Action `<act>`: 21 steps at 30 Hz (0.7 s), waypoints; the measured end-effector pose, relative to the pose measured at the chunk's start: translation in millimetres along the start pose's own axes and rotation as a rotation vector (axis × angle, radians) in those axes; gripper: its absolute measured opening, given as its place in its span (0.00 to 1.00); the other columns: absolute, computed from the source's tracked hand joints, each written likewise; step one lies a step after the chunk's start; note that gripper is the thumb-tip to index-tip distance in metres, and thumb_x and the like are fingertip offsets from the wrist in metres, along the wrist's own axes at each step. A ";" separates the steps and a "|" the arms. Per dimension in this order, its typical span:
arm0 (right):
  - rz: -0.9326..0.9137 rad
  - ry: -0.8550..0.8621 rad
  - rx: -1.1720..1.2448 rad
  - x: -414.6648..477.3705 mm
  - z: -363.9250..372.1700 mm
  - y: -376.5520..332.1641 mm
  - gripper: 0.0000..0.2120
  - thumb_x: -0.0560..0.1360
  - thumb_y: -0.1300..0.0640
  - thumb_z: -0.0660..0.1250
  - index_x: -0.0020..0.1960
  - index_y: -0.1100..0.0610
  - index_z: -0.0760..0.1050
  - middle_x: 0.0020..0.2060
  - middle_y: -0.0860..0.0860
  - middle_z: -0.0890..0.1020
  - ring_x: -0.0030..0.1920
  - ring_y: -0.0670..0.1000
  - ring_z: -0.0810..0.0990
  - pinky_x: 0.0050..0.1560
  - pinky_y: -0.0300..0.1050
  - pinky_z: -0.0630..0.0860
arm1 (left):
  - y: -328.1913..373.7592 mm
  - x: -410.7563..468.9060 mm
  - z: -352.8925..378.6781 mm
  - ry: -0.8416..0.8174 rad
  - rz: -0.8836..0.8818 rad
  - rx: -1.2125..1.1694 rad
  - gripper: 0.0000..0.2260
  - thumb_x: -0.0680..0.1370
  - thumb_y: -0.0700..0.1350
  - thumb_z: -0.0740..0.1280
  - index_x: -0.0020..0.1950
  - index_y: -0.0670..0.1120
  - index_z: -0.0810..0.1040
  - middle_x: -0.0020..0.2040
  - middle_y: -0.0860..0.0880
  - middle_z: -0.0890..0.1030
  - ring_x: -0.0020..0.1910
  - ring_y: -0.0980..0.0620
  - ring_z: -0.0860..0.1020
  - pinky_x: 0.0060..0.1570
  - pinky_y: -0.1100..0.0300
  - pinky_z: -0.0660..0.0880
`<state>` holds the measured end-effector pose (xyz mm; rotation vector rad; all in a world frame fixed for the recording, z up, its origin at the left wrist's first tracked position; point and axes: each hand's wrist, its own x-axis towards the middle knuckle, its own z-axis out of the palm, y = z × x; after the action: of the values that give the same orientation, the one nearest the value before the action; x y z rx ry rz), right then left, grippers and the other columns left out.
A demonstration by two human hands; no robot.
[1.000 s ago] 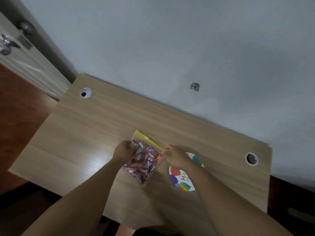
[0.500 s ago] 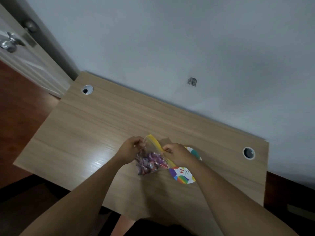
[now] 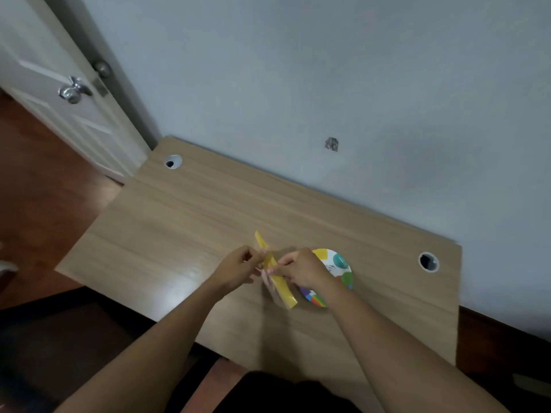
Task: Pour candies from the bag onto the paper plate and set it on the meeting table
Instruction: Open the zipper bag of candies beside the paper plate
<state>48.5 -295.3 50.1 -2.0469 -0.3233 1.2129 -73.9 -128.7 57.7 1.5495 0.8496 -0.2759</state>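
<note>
A clear candy bag point(image 3: 278, 283) with a yellow zip strip is held upright above the wooden table point(image 3: 185, 222), its top edge facing me. My left hand point(image 3: 238, 268) pinches the strip from the left and my right hand point(image 3: 301, 268) pinches it from the right. The candies are mostly hidden behind the strip. A colourful paper plate point(image 3: 340, 265) lies flat on the table just right of the bag, partly covered by my right hand and wrist.
The table stands against a grey wall, with round cable holes at the back left point(image 3: 173, 161) and the right point(image 3: 428, 261). A white door with a metal knob point(image 3: 73, 90) is at the left. Dark wood floor lies left of the table.
The bag has been lifted off the table and turned upright, so its yellow strip now faces me. Both hands have moved together onto the strip. The view has shifted left.
</note>
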 end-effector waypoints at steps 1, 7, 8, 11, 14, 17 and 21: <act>-0.001 0.006 0.006 -4.3 4.1 0.5 0.12 0.71 0.50 0.84 0.43 0.56 0.85 0.31 0.48 0.79 0.31 0.47 0.75 0.38 0.42 0.72 | -1.3 -8.5 2.1 -0.047 -0.020 -0.030 0.27 0.77 0.66 0.72 0.53 0.41 0.78 0.50 0.45 0.89 0.51 0.46 0.88 0.53 0.47 0.85; -0.041 -0.021 0.128 -30.0 17.4 3.5 0.23 0.65 0.43 0.86 0.44 0.60 0.83 0.33 0.50 0.85 0.33 0.47 0.79 0.40 0.41 0.75 | -7.6 -40.4 9.4 -0.116 -0.043 -0.379 0.12 0.80 0.49 0.75 0.49 0.42 0.79 0.49 0.38 0.86 0.51 0.42 0.86 0.59 0.45 0.85; -0.044 -0.022 0.163 -34.7 18.0 3.1 0.27 0.65 0.42 0.86 0.48 0.63 0.83 0.37 0.53 0.87 0.37 0.50 0.82 0.44 0.46 0.78 | -8.6 -42.3 9.6 -0.111 -0.039 -0.423 0.10 0.81 0.47 0.74 0.50 0.40 0.80 0.49 0.37 0.86 0.50 0.42 0.86 0.58 0.47 0.85; -0.053 -0.025 0.258 -44.4 20.5 5.2 0.29 0.68 0.40 0.83 0.54 0.63 0.82 0.47 0.59 0.91 0.44 0.57 0.88 0.54 0.58 0.84 | -10.6 -47.7 11.3 -0.060 -0.034 -0.502 0.08 0.82 0.42 0.73 0.52 0.37 0.83 0.47 0.37 0.85 0.44 0.46 0.86 0.52 0.54 0.87; -0.059 0.013 0.291 -52.8 20.4 4.9 0.17 0.73 0.42 0.80 0.50 0.55 0.84 0.40 0.52 0.89 0.38 0.50 0.83 0.46 0.50 0.80 | -11.9 -53.1 14.8 -0.013 -0.053 -0.571 0.08 0.83 0.40 0.71 0.51 0.34 0.84 0.43 0.39 0.86 0.40 0.49 0.86 0.48 0.58 0.87; -0.046 0.037 0.314 -60.0 21.7 4.0 0.20 0.73 0.40 0.79 0.52 0.56 0.86 0.45 0.56 0.91 0.42 0.51 0.86 0.52 0.51 0.82 | -14.1 -57.6 20.5 0.010 -0.065 -0.629 0.10 0.84 0.39 0.69 0.53 0.32 0.83 0.45 0.38 0.86 0.43 0.49 0.87 0.47 0.59 0.86; -0.029 0.062 0.399 -65.9 22.6 5.0 0.18 0.75 0.41 0.78 0.50 0.56 0.85 0.45 0.56 0.91 0.45 0.54 0.88 0.56 0.56 0.84 | -9.6 -66.7 27.3 0.080 -0.095 -0.676 0.11 0.85 0.36 0.65 0.48 0.32 0.83 0.44 0.38 0.86 0.41 0.49 0.87 0.43 0.60 0.87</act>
<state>-5.8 -324.1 83.3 -1.7232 -0.0720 1.0927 -118.4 -178.1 87.1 0.8943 0.9561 0.0148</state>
